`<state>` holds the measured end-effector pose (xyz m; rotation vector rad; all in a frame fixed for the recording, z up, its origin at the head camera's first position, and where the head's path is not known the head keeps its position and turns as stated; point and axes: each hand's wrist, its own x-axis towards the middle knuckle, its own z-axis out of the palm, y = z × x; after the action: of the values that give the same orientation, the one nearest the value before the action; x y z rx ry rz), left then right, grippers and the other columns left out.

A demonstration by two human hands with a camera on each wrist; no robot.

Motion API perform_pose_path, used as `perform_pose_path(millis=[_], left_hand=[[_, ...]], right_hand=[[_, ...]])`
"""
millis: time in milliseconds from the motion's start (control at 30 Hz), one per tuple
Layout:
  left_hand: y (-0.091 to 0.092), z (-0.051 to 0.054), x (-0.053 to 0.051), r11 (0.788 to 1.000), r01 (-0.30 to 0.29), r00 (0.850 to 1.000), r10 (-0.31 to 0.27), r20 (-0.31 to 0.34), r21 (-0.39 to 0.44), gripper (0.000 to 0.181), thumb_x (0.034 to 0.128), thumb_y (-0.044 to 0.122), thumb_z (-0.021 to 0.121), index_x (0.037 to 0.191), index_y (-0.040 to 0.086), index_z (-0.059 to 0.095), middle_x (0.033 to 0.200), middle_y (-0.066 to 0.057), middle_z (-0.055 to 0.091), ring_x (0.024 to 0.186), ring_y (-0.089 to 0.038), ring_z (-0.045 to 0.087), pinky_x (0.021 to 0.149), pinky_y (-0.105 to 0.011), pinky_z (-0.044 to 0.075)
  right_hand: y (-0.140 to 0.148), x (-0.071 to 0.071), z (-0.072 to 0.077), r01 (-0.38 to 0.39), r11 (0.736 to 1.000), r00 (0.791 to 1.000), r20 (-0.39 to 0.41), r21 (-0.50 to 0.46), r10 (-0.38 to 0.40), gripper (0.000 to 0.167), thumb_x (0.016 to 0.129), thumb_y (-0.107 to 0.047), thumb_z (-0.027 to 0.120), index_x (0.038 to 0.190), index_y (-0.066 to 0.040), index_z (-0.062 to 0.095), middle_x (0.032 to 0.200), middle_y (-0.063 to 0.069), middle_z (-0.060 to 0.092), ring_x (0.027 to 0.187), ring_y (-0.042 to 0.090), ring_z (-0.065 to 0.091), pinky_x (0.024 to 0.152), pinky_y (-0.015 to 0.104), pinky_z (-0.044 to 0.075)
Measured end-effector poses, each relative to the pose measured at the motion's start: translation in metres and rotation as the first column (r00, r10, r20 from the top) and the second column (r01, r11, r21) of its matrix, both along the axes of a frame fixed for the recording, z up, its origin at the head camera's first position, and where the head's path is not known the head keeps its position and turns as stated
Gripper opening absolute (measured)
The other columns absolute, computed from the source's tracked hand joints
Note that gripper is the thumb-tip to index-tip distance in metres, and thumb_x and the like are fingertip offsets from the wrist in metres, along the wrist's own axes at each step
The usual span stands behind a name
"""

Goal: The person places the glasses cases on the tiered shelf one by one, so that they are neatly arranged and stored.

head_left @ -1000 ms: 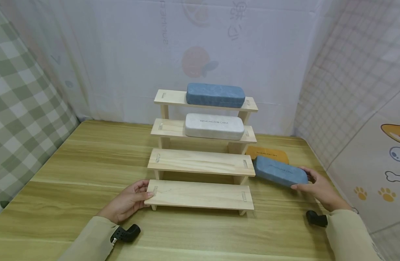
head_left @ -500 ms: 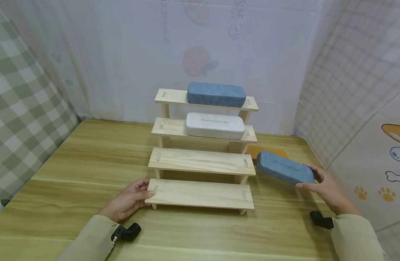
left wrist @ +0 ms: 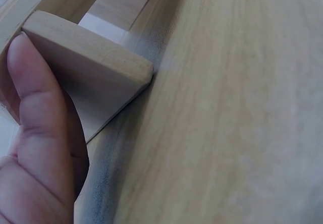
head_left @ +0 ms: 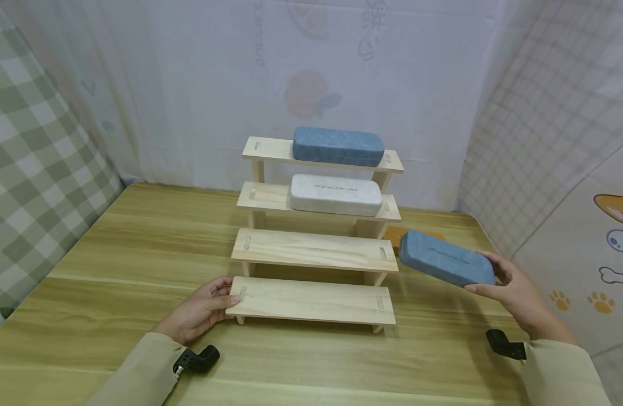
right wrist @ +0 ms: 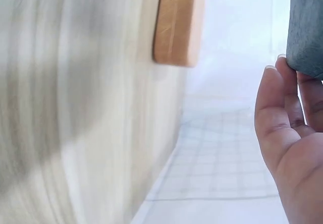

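Observation:
My right hand [head_left: 520,296] grips the right end of a blue glasses case [head_left: 446,258], thumb at the near side. The case is raised off the table and tilted, its left end by the third step of a pale wooden stepped stand [head_left: 311,301]. My left hand [head_left: 202,313] holds the left end of the lowest step, thumb on the board. In the left wrist view, the thumb [left wrist: 38,98] lies against the wood beside a stand leg [left wrist: 96,57]. A second blue glasses case [head_left: 338,146] lies on the top step, and a white glasses case [head_left: 336,195] on the step below.
An orange glasses case [head_left: 393,234] lies on the wooden table [head_left: 113,270] behind the held case, partly hidden by it. Fabric hangs behind the table [head_left: 200,84] and along both sides. Each wrist wears a black camera mount [head_left: 504,344].
My right hand has lifted the blue case and moved it slightly right, covering more of the orange case. The left hand keeps its hold on the stand.

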<state>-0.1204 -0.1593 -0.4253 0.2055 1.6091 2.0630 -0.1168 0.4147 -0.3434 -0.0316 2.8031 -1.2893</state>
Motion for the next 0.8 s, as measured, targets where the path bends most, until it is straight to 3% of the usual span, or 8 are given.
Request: perform_pose_path(millis=[200,367,467,667,800], left_hand=[[0.000,0.001,0.000,1.000,0.002,1.000,-0.002,0.001,0.007,0.052,0.0959,0.004,0.056,0.136,-0.012,0.027,0.108,-0.005,0.057,0.093,-0.014,0.061,0.076,-0.025,0.053],[0.000,0.000,0.000,1.000,0.003,1.000,-0.003,-0.001,0.011,0.053,0.0961,0.005,0.056,0.136,-0.013,0.026,0.108,-0.005,0.057,0.094,-0.014,0.062,0.076,-0.026,0.053],[0.000,0.000,0.000,1.000,0.004,1.000,-0.004,0.001,0.011,0.055,0.0961,0.005,0.056,0.137,-0.013,0.025,0.109,-0.005,0.057,0.094,-0.015,0.062,0.077,-0.026,0.054],[0.000,0.000,0.000,1.000,0.000,1.000,0.000,0.009,-0.003,0.057,0.0960,0.006,0.056,0.138,-0.013,0.023,0.109,-0.005,0.057,0.094,-0.015,0.062,0.078,-0.027,0.054],[0.000,0.000,0.000,1.000,-0.004,1.000,0.004,0.010,-0.007,0.056,0.0959,0.005,0.056,0.137,-0.013,0.024,0.110,-0.005,0.057,0.095,-0.015,0.062,0.079,-0.027,0.054]], right_hand=[[-0.012,0.003,0.009,-0.010,1.000,1.000,-0.002,-0.026,0.010,0.078,0.091,-0.017,0.068,0.154,-0.014,0.022,0.135,-0.010,0.036,0.104,-0.016,0.037,0.076,0.010,0.045],[-0.027,0.005,0.016,-0.054,0.997,0.998,-0.027,-0.056,0.053,0.072,0.090,-0.013,0.069,0.150,-0.015,0.029,0.133,-0.011,0.041,0.104,-0.010,0.047,0.076,0.015,0.049],[-0.038,0.005,0.019,-0.083,0.993,0.996,-0.048,-0.078,0.080,0.069,0.089,-0.009,0.070,0.147,-0.011,0.032,0.126,-0.011,0.045,0.102,-0.003,0.053,0.075,0.020,0.051],[-0.059,0.003,0.026,-0.070,0.995,0.998,-0.013,-0.065,0.069,0.080,0.087,-0.017,0.073,0.150,-0.005,0.026,0.136,0.010,0.039,0.100,-0.003,0.054,0.075,0.021,0.052],[-0.075,0.000,0.027,-0.073,0.995,0.996,-0.048,-0.073,0.070,0.081,0.084,-0.012,0.075,0.148,0.001,0.027,0.135,0.016,0.041,0.098,-0.003,0.054,0.075,0.019,0.052]])
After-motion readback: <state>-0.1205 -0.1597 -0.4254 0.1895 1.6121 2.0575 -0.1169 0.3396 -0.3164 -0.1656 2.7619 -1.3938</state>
